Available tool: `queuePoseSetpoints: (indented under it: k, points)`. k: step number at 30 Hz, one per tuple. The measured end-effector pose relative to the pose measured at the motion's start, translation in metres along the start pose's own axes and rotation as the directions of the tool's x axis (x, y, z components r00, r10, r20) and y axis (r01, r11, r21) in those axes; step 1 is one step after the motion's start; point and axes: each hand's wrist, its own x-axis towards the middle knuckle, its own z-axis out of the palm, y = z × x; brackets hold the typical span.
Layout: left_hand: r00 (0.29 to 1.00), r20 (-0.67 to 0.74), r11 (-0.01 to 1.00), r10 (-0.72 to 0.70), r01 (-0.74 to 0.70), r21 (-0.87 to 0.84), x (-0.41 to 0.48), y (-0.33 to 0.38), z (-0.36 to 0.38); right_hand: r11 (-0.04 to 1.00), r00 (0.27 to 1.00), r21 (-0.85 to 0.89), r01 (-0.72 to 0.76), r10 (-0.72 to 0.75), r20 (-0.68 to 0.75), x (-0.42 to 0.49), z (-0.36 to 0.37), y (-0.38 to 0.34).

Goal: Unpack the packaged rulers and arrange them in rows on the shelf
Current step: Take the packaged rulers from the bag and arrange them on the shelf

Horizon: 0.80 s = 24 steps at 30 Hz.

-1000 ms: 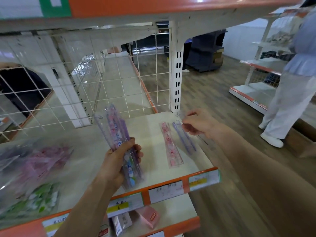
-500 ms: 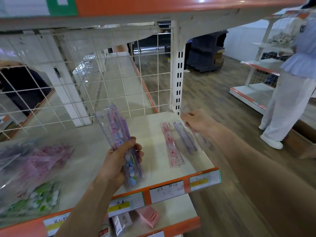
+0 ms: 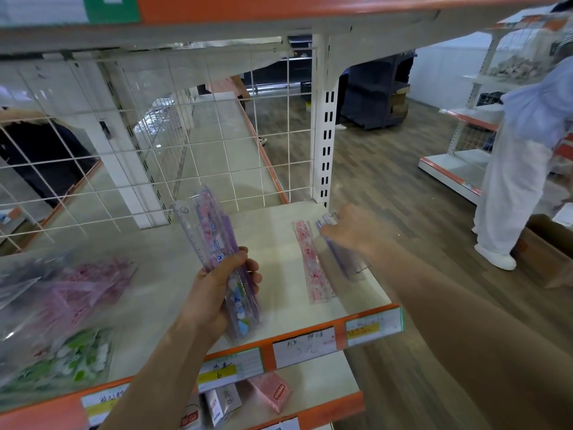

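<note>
A: Pink plastic in the middle of the frame, what is it?

B: It is a pink ruler (image 3: 313,268), unpacked. It lies flat on the cream shelf (image 3: 279,243), its length running from front to back. Just beside it, to the right, is a clear ruler (image 3: 347,262) with purple print.

A: Who touches the clear one?

B: The right hand (image 3: 353,234). It is at the far end of that ruler, right of centre, and its fingers are bent over the end and hold it. The hand is blurred, so I cannot tell if the near end rests on the shelf or is a little lifted.

A: And the left hand?

B: The left hand (image 3: 220,293) is at lower centre, above the front part of the shelf. Its fingers are wrapped round a bundle of rulers (image 3: 210,237), clear with pink, purple and blue print. The bundle points up and away, tilted to the left.

A: Where are the packed ones?

B: At the lower left of the frame, on the same shelf. There are plastic bags (image 3: 77,290) with pink rulers inside, and a green bag (image 3: 68,358) nearer the front. All are blurred.

A: What else?

B: A white wire grid (image 3: 124,150) stands behind the shelf, and paper price labels (image 3: 304,346) sit on its orange front strip. A pink box (image 3: 273,392) is on the lower shelf. At the right edge a person (image 3: 514,197) in white trousers stands on the wooden floor.
</note>
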Motion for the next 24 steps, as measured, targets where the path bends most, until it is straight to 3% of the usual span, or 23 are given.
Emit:
queuePoseSetpoints:
  k: [10, 16, 18, 20, 22, 24]
  points:
    - [1.000, -0.004, 1.000, -0.018, 0.018, -0.006, -0.001, 0.001, 0.001, 0.996, 0.999, -0.085, 0.017, -0.020, -0.036, -0.002, 0.019, 0.001]
    - [0.999, -0.011, 0.999, -0.037, 0.037, -0.008, -0.003, 0.004, 0.004, 0.956, 0.993, -0.287, 0.066, -0.090, -0.071, -0.007, 0.010, -0.010]
    - [0.998, -0.008, 0.998, -0.057, 0.057, -0.021, -0.003, 0.005, 0.004, 0.983, 0.983, -0.121, 0.137, -0.150, -0.103, -0.016, 0.005, -0.027]
    - [0.998, -0.010, 0.998, -0.061, 0.060, -0.025, -0.002, 0.005, 0.005, 0.959, 0.972, 0.161, 0.232, -0.224, -0.065, -0.027, 0.006, -0.050]
    - [0.998, -0.024, 0.999, -0.050, 0.050, -0.021, -0.002, 0.005, 0.006, 0.896, 0.965, 0.380, 0.231, -0.261, 0.030, -0.040, 0.007, -0.072]
    - [0.999, -0.046, 1.000, -0.027, 0.027, 0.005, -0.003, 0.005, 0.007, 0.870, 0.955, 0.453, 0.193, -0.273, 0.119, -0.049, 0.011, -0.086]
